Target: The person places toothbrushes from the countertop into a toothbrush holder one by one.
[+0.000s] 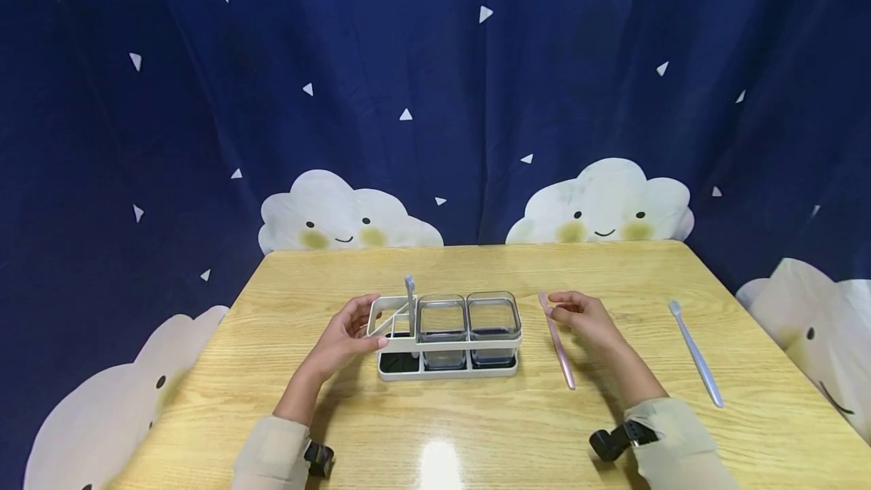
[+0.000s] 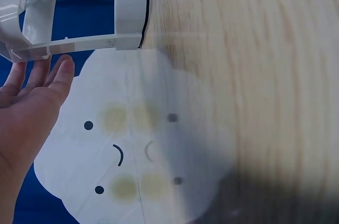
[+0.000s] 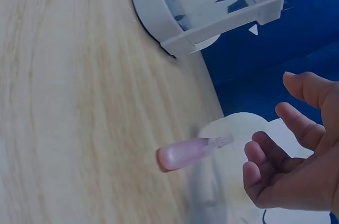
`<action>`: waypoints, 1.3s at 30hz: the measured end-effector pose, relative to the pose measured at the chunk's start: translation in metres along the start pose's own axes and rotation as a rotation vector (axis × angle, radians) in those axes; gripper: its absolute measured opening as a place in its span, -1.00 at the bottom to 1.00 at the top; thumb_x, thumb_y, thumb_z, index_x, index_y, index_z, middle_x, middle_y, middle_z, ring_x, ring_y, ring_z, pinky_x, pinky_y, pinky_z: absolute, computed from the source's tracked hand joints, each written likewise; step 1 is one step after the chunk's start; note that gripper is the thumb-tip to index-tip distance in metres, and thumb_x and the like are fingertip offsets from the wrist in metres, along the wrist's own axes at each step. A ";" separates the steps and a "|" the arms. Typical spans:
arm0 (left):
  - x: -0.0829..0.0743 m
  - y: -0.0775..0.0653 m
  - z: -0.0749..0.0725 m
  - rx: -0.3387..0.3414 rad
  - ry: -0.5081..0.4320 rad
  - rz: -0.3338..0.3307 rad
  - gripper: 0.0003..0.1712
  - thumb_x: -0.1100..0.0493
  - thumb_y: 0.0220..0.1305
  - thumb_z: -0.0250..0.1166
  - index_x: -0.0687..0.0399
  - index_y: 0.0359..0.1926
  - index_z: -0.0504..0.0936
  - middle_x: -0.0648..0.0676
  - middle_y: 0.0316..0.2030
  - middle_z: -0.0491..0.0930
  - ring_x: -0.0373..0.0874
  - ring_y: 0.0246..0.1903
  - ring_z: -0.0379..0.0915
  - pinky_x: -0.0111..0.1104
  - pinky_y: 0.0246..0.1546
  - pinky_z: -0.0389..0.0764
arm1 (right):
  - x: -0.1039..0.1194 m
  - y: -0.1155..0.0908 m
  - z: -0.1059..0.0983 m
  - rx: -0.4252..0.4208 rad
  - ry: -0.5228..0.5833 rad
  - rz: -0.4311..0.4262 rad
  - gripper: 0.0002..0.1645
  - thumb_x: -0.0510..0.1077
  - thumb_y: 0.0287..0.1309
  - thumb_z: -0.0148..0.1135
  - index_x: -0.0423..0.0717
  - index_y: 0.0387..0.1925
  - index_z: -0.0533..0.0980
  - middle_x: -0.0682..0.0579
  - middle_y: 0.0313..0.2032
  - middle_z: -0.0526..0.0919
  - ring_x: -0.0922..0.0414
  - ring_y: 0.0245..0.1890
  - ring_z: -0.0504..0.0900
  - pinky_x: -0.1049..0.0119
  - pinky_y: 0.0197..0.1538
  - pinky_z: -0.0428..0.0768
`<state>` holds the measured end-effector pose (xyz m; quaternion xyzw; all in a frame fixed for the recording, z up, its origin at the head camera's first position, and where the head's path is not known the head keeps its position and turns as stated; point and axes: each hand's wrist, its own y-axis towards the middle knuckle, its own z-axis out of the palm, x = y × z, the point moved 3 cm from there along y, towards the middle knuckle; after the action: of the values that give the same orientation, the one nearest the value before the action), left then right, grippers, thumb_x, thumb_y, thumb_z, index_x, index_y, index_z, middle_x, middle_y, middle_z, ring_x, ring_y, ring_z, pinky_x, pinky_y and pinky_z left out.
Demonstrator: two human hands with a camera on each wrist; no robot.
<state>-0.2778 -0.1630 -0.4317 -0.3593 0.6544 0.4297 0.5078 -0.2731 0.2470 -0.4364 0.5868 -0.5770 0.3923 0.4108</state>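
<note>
In the head view, a white toothbrush holder (image 1: 449, 374) stands mid-table. A grey toothbrush (image 1: 410, 301) stands upright in its left section, and two clear cups, a left cup (image 1: 442, 316) and a right cup (image 1: 493, 312), sit in it. My left hand (image 1: 350, 331) grips the holder's left end, thumb along the front rail; its fingertips meet the frame in the left wrist view. A pink toothbrush (image 1: 560, 350) lies to the right of the holder. Over its bristle end hovers my right hand (image 1: 581, 316), fingers loosely bent and apart from the brush (image 3: 185, 153) in the right wrist view.
A blue toothbrush (image 1: 697, 358) lies farther right on the wooden table (image 1: 476, 429). Behind the table hangs a dark blue curtain (image 1: 381, 36) with white triangles and clouds. Each wrist carries a black camera strap.
</note>
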 end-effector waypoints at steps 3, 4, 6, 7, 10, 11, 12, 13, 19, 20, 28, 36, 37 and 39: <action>0.000 0.000 0.000 0.000 -0.003 -0.003 -0.17 0.44 -0.01 0.37 0.30 0.29 0.19 0.43 0.13 0.29 0.36 0.13 0.15 -0.02 0.19 0.18 | -0.005 0.002 0.002 -0.012 0.031 0.044 -0.45 -0.14 0.18 0.21 -0.39 0.11 0.36 -0.15 -0.19 0.53 -0.04 -0.20 0.49 0.14 -0.23 0.50; 0.000 0.000 0.000 -0.002 -0.005 -0.004 -0.17 0.44 -0.01 0.37 0.30 0.29 0.20 0.44 0.13 0.29 0.36 0.13 0.15 -0.02 0.19 0.18 | -0.006 0.003 0.003 -0.015 0.041 0.060 -0.44 -0.13 0.18 0.21 -0.38 0.13 0.35 -0.14 -0.19 0.52 -0.05 -0.20 0.49 0.16 -0.25 0.50; 0.001 0.000 0.000 -0.003 -0.009 -0.002 -0.17 0.44 -0.02 0.37 0.30 0.29 0.20 0.45 0.13 0.29 0.37 0.13 0.15 -0.01 0.19 0.18 | -0.009 0.004 0.004 -0.023 0.052 0.090 -0.42 -0.12 0.18 0.21 -0.37 0.15 0.34 -0.09 -0.22 0.52 -0.05 -0.22 0.48 0.20 -0.29 0.48; 0.001 0.000 0.000 -0.003 -0.008 0.000 -0.17 0.44 -0.02 0.37 0.31 0.29 0.19 0.44 0.13 0.29 0.37 0.13 0.15 0.00 0.19 0.18 | -0.010 0.004 0.004 -0.022 0.063 0.111 -0.41 -0.11 0.19 0.20 -0.36 0.16 0.33 -0.07 -0.23 0.51 -0.04 -0.24 0.47 0.22 -0.31 0.47; 0.002 0.001 0.000 -0.003 -0.006 0.008 -0.17 0.43 -0.02 0.37 0.32 0.29 0.20 0.42 0.13 0.31 0.39 0.13 0.13 0.02 0.19 0.16 | -0.014 0.005 0.005 -0.023 0.084 0.155 -0.41 -0.11 0.21 0.18 -0.34 0.18 0.31 -0.01 -0.30 0.49 0.04 -0.29 0.45 0.27 -0.35 0.44; 0.002 0.001 0.000 -0.002 -0.003 0.010 -0.17 0.43 -0.02 0.37 0.32 0.29 0.19 0.42 0.13 0.31 0.39 0.14 0.13 0.03 0.19 0.15 | -0.015 0.006 0.005 -0.024 0.092 0.168 -0.41 -0.11 0.21 0.17 -0.34 0.18 0.32 0.01 -0.34 0.48 0.06 -0.31 0.44 0.28 -0.35 0.43; 0.002 0.001 0.000 -0.002 -0.001 0.012 -0.17 0.42 -0.02 0.37 0.32 0.29 0.19 0.41 0.13 0.32 0.39 0.14 0.13 0.04 0.19 0.15 | -0.016 0.006 0.005 -0.022 0.100 0.178 -0.41 -0.11 0.21 0.16 -0.34 0.19 0.31 0.03 -0.35 0.47 0.07 -0.31 0.43 0.27 -0.35 0.43; 0.002 0.001 0.000 -0.001 0.000 0.014 -0.17 0.42 -0.02 0.37 0.32 0.29 0.19 0.39 0.13 0.32 0.39 0.14 0.13 0.04 0.19 0.14 | -0.017 0.006 0.005 -0.024 0.106 0.190 -0.41 -0.10 0.21 0.16 -0.33 0.19 0.31 0.05 -0.35 0.47 0.08 -0.31 0.43 0.27 -0.33 0.42; 0.001 -0.001 0.000 -0.003 0.014 0.000 -0.17 0.41 -0.01 0.38 0.28 0.29 0.21 0.38 0.14 0.32 0.31 0.13 0.19 -0.06 0.17 0.23 | -0.023 0.006 0.007 -0.033 0.071 0.207 -0.42 -0.10 0.21 0.17 -0.33 0.17 0.32 -0.05 -0.21 0.50 0.02 -0.22 0.45 0.21 -0.24 0.45; 0.001 -0.001 0.000 -0.005 0.019 -0.004 -0.17 0.40 -0.01 0.38 0.27 0.29 0.21 0.38 0.14 0.32 0.29 0.12 0.20 -0.08 0.16 0.25 | -0.024 0.006 0.007 -0.036 0.061 0.206 -0.42 -0.11 0.20 0.17 -0.35 0.17 0.32 -0.10 -0.18 0.50 0.00 -0.22 0.45 0.21 -0.24 0.45; 0.002 -0.001 0.000 -0.009 0.010 -0.010 -0.17 0.40 -0.02 0.39 0.26 0.29 0.22 0.33 0.14 0.35 0.31 0.14 0.18 -0.07 0.17 0.23 | -0.031 0.007 0.010 -0.119 0.023 0.246 -0.52 -0.17 0.18 0.17 -0.39 0.06 0.41 -0.19 -0.14 0.49 0.03 -0.29 0.45 0.29 -0.36 0.48; 0.001 -0.002 -0.001 -0.004 0.008 -0.013 -0.14 0.38 -0.02 0.39 0.27 0.30 0.19 0.33 0.15 0.33 0.34 0.17 0.14 -0.05 0.18 0.21 | -0.033 0.011 0.015 -0.249 0.012 0.262 -0.64 -0.24 0.08 0.26 -0.43 -0.11 0.53 -0.16 -0.33 0.59 0.16 -0.53 0.52 0.39 -0.50 0.53; 0.001 -0.002 -0.001 -0.003 0.012 -0.010 -0.14 0.37 -0.02 0.39 0.27 0.31 0.18 0.33 0.15 0.33 0.35 0.17 0.13 -0.05 0.18 0.22 | -0.033 0.011 0.016 -0.266 0.015 0.261 -0.65 -0.26 0.06 0.27 -0.43 -0.13 0.54 -0.14 -0.38 0.61 0.17 -0.55 0.53 0.39 -0.51 0.54; 0.001 -0.002 -0.001 0.000 0.014 -0.007 -0.14 0.37 -0.01 0.39 0.27 0.31 0.18 0.34 0.15 0.32 0.36 0.17 0.13 -0.04 0.17 0.22 | -0.033 0.012 0.016 -0.294 0.008 0.255 -0.66 -0.26 0.02 0.29 -0.43 -0.17 0.56 -0.10 -0.44 0.62 0.20 -0.59 0.54 0.41 -0.54 0.54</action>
<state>-0.2768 -0.1644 -0.4324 -0.3646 0.6566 0.4253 0.5050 -0.2858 0.2435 -0.4726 0.4410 -0.6962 0.3553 0.4412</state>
